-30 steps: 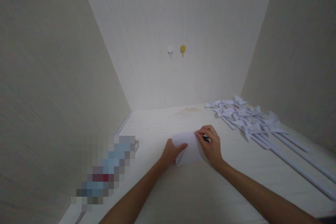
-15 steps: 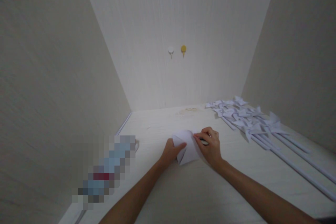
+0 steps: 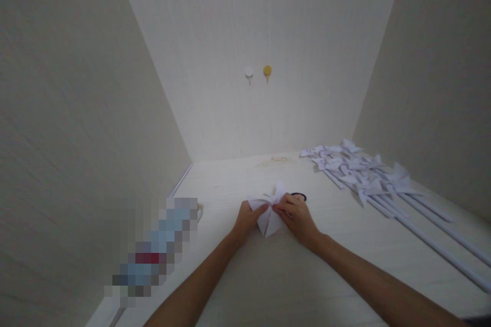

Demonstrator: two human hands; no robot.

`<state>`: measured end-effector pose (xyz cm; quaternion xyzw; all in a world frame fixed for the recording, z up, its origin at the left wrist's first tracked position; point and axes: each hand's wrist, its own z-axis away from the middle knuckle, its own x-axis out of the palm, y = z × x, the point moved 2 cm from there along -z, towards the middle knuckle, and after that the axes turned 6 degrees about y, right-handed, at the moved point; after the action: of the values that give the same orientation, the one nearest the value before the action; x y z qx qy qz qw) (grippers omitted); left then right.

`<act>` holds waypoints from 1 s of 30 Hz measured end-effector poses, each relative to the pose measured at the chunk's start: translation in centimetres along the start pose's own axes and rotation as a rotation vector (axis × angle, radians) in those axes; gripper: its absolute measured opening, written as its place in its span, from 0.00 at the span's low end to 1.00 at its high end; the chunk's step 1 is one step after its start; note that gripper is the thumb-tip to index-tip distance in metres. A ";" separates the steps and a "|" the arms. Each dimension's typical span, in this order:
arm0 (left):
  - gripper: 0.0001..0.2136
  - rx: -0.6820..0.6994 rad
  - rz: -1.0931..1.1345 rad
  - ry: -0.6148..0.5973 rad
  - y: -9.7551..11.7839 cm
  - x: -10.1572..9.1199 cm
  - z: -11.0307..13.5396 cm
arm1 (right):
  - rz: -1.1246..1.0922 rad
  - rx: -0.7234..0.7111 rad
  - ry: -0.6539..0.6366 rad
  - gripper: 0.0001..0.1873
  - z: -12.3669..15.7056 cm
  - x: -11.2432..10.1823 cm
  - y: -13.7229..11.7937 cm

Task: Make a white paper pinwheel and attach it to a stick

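Note:
A white paper pinwheel (image 3: 273,225) is held low over the table, its cut corners curled in toward the middle. My left hand (image 3: 245,222) grips its left side, the thumb pressing close to the centre. At the centre, my right hand (image 3: 297,217) pinches a folded-in corner with closed fingertips. One paper point stands up between the hands. Just behind the right hand shows a dark loop (image 3: 299,196), which looks like a scissors handle; the rest of it is hidden, and I cannot tell whether that hand also holds it.
On the right of the white table (image 3: 226,286) lie several finished paper pinwheels (image 3: 360,171) on long white sticks (image 3: 441,253). A blurred-out bluish object (image 3: 159,240) lies along the left edge. Walls rise on three sides; a white hook (image 3: 249,72) and a yellow hook (image 3: 267,70) hang behind.
My right hand has moved slightly left and down onto the paper's middle. Paper that lay flatter is now bent inward into curved blades. A dark loop shows behind the right hand.

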<state>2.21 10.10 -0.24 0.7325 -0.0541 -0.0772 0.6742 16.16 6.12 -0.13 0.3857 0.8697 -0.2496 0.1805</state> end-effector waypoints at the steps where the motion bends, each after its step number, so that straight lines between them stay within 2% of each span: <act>1: 0.09 0.010 -0.005 -0.005 0.0 0.0 0.0 | -0.001 0.006 0.007 0.09 0.0 0.0 0.0; 12: 0.10 0.036 -0.041 -0.009 0.0 -0.1 0.0 | -0.006 0.031 0.016 0.08 0.1 0.2 0.3; 25: 0.12 0.056 -0.136 0.085 -0.1 -0.5 -0.1 | -0.078 0.054 -0.014 0.06 -0.3 -0.1 -0.7; 30: 0.09 0.122 -0.148 0.069 0.5 -0.3 -0.1 | -0.116 0.064 -0.039 0.08 -0.3 -0.2 -0.8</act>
<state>1.92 10.18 0.25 0.7765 0.0189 -0.0982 0.6222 15.63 5.71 0.45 0.3353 0.8784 -0.2950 0.1701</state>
